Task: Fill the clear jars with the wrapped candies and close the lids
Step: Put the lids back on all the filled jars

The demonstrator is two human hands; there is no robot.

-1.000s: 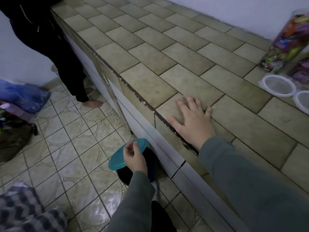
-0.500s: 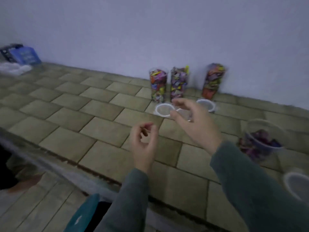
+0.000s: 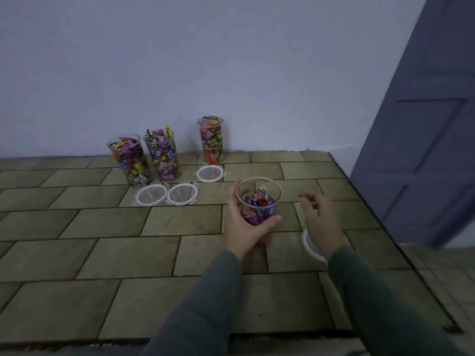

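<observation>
The clear jar [image 3: 258, 201] sat right of centre in the frame on the tiled counter [image 3: 102, 253], partly filled with wrapped candies [image 3: 259, 204] that reached only to the lower half of it, its mouth uncovered. My left hand [image 3: 244, 227] was wrapped round it from the left and near side: the fingers curved behind the far wall and the thumb lay across the front just below the candy level, so the jar stood inside the curl of that hand. My right hand [image 3: 321, 222] hung just to the right of the jar, apart from it, fingers loosely curled with nothing between them that I could make out. Beneath that hand, partly hidden by the wrist and sleeve, a white-rimmed lid [image 3: 309, 249] lay flat on the counter in the lower right of the middle band.

Farther up the frame, against the pale wall [image 3: 231, 60], stood three full jars. Two were close together at left of centre, the left full jar [image 3: 129, 160] and the middle full jar [image 3: 162, 154], both leaning a little in the wide view. The right full jar [image 3: 211, 138] stood apart from them, upper centre. None had a lid on. In front of the pair lay two lids side by side, almost touching, the left lid [image 3: 151, 193] and the middle lid [image 3: 182, 193]; a third lid [image 3: 210, 173] lay just in front of the right full jar. A blue-grey door [image 3: 424, 124] filled the right edge of the frame.
</observation>
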